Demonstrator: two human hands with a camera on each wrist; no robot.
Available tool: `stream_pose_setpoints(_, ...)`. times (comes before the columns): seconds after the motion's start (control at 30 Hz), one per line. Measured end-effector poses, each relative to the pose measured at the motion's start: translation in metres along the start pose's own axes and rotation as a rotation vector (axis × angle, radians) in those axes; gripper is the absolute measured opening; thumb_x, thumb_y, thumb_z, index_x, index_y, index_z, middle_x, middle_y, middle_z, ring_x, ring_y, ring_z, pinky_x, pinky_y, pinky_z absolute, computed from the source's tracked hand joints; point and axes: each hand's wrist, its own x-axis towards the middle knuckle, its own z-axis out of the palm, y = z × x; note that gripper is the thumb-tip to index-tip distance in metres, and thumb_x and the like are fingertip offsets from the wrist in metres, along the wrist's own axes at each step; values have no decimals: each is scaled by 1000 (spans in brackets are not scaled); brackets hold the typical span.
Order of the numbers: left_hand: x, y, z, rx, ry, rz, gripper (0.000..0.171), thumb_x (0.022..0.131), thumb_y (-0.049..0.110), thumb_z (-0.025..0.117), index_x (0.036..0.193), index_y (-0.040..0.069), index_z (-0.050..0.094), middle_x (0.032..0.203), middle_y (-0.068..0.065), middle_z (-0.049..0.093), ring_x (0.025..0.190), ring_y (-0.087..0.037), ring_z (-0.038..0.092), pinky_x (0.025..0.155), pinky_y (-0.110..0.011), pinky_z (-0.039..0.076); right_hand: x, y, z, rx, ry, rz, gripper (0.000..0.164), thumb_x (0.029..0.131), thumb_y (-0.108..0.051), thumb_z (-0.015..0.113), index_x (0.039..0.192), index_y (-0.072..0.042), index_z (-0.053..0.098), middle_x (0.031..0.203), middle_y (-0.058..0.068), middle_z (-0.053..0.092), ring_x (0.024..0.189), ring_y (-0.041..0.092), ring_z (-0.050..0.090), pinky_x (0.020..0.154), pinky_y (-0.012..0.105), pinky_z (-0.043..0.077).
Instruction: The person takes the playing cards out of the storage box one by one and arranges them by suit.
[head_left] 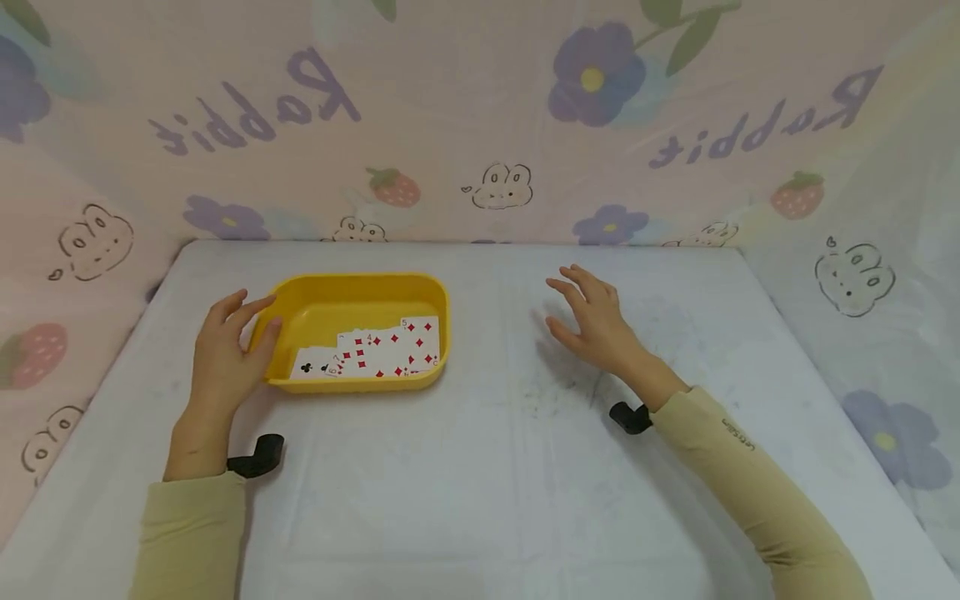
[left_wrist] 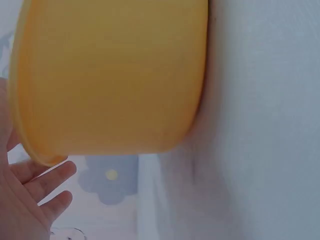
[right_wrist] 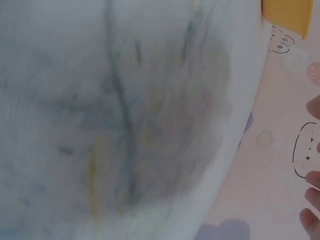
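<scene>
A yellow tray (head_left: 352, 287) stands on the table, left of the middle. Inside it lie several playing cards (head_left: 386, 346), face up and overlapping, red diamonds mostly, with a black club at the left. My left hand (head_left: 225, 354) is at the tray's left end, thumb and fingers spread about the rim. The left wrist view has the yellow wall of the tray large, with the loosely extended fingers (left_wrist: 52, 180) beside its rim. Away to the right, my right hand (head_left: 600, 329) hovers over the table with relaxed, parted fingers and holds nothing.
A white cloth (head_left: 465, 483) covers the table, with dark smudges (head_left: 562, 392) beneath the right hand. A patterned curtain (head_left: 465, 108) hangs behind and at both sides. Black wrist-worn pieces (head_left: 262, 457) stick out beside both wrists.
</scene>
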Motion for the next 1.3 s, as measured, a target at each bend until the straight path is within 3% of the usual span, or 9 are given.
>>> stream_pose_setpoints(0.3,-3,-12,10,-92,66,-155,35,94,12,55,128,6,61,136,-24,48,130,-42,40,111,-58,26,3,-6,8,31,3,-28,52,88,-15,67,135,-2,49,141,24,42,135,39,33,104,62,27)
stream_pose_setpoints(0.47,-3,-13,13,-123,87,-209,34,96,14,52,127,6,62,133,-22,52,126,-39,44,111,-55,29,9,-13,14,58,-13,-10,51,89,-16,65,136,-3,48,141,23,41,135,38,33,104,61,27)
stream_pose_setpoints(0.53,-3,-12,14,-134,97,-236,33,96,15,51,126,7,63,132,-18,55,122,-32,48,110,-46,34,15,-17,17,65,-18,-10,51,90,-16,64,136,-4,47,142,22,41,135,37,33,104,61,28)
stream_pose_setpoints(0.63,-3,-13,15,-147,108,-304,33,97,18,50,126,11,64,128,-12,58,108,-11,53,102,-28,41,28,-25,19,96,-12,-19,51,90,-16,64,136,-3,47,141,22,42,134,38,34,103,60,29)
stream_pose_setpoints(0.73,-3,-14,15,-173,81,-413,34,98,25,49,130,20,62,130,-7,57,97,3,49,92,-15,42,42,-35,22,151,-36,-3,52,91,-17,63,137,-3,45,142,21,42,134,36,35,104,58,29)
stream_pose_setpoints(0.87,-2,-17,14,-227,16,-525,37,100,33,45,135,31,56,141,-1,50,102,1,48,89,-15,46,59,-53,25,241,-120,53,53,92,-20,61,140,-5,43,144,17,40,134,32,36,109,52,29)
stream_pose_setpoints(0.97,-1,-18,14,-265,6,-545,37,101,33,43,136,32,55,145,2,47,105,-2,49,88,-14,46,73,-67,25,315,-159,88,53,93,-21,61,140,-5,43,143,15,42,131,29,40,111,46,34)
stream_pose_setpoints(1.17,-2,-17,16,-307,24,-544,36,101,28,44,136,30,56,143,0,49,97,1,47,79,-7,42,100,-92,28,451,-253,133,49,93,-19,62,137,-4,48,137,13,50,122,27,48,102,36,45)
stream_pose_setpoints(1.3,-2,-15,19,-335,24,-555,36,102,29,43,135,31,55,142,0,49,97,1,45,79,-8,41,115,-100,34,522,-324,145,43,93,-18,61,132,-1,53,131,16,55,117,27,53,99,32,47)
